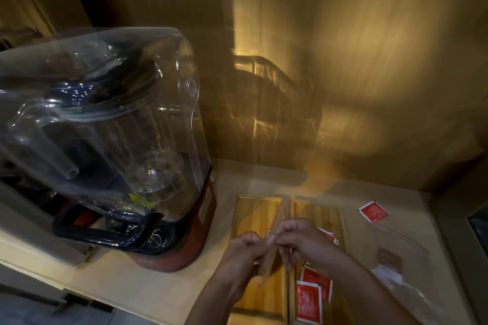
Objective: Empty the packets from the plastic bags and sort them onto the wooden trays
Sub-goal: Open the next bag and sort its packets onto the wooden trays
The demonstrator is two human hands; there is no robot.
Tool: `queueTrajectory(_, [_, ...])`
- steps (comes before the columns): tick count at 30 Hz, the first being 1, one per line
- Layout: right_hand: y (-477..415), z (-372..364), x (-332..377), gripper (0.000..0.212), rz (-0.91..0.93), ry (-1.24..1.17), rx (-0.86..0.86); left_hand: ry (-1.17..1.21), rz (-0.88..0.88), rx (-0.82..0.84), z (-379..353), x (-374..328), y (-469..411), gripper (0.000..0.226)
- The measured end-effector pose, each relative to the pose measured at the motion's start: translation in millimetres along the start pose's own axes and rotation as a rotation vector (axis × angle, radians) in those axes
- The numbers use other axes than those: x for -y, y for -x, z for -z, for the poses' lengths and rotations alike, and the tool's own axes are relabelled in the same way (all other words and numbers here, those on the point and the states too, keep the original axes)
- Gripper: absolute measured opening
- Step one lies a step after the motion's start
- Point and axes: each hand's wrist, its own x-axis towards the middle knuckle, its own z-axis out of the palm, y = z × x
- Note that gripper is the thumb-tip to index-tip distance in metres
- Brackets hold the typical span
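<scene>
Both hands, left hand (pixel 245 250) and right hand (pixel 298 243), have a pinch grip on a clear plastic bag (pixel 276 219) over the left tray (pixel 257 215). Red packets (pixel 309 301) sit on the right tray (pixel 320 215). Rip it too hard and packets could fly off the tabletop (pixel 158 285), imo.

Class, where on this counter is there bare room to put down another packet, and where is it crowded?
Free: the left tray, bare wood; the counter strip between blender and that tray; the right tray's far end. Crowded: the right tray's near end, under red packets, and the counter beside it, under a plastic bag.
</scene>
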Motion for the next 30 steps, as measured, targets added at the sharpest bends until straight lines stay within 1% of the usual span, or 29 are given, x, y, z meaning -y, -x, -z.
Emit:
queueTrajectory(4, [1.2,-3.2,-1.2,0.010,0.002,0.034,-0.067,-0.144,-0.040,0.004,-1.1,-4.3,1.4,0.027])
queueTrajectory(8, [1.2,-4.1,-4.2,0.012,-0.087,0.034,-0.092,-0.332,-0.108,-0.027,-5.3,-4.0,0.2,0.021])
queueTrajectory(12, [2.2,-1.1,-6.0,0.016,-0.184,0.065,-0.025,-0.346,-0.074,-0.024,-8.8,0.3,1.9,0.017])
queueTrajectory(15, [6.4,-0.1,-4.3,0.007,-0.227,0.082,0.086,-0.314,-0.058,-0.035,-8.4,-1.2,2.1,0.019])
queueTrajectory(16, [6.9,-1.4,-4.1,0.006,-0.229,0.091,0.098,-0.320,-0.059,-0.036,-8.5,-2.3,1.7,0.018])
queueTrajectory(18, [5.6,-4.2,-5.3,0.004,-0.213,0.100,0.056,-0.354,-0.050,-0.027,-9.0,-4.5,0.3,0.014])
queueTrajectory(20, [4.0,-5.5,-7.4,0.009,-0.169,0.125,-0.008,-0.415,-0.006,0.001,-7.7,-7.4,-1.4,0.012])
queueTrajectory(22, [3.5,-5.0,-9.9,0.020,-0.127,0.140,-0.032,-0.497,0.045,0.069,-2.6,-10.7,-2.8,0.012])
queueTrajectory(25, [4.9,-2.4,-11.4,0.024,-0.100,0.127,-0.052,-0.452,0.078,0.179,4.6,-13.5,-3.5,0.011])
queueTrajectory(27, [5.2,-1.2,-11.2,0.028,-0.090,0.159,-0.063,-0.449,0.043,0.180,4.6,-14.0,-2.5,0.013])
queueTrajectory(30, [4.8,-1.6,-11.7,0.041,-0.052,0.227,-0.099,-0.594,-0.046,0.119,-1.2,-10.9,-3.0,0.020])
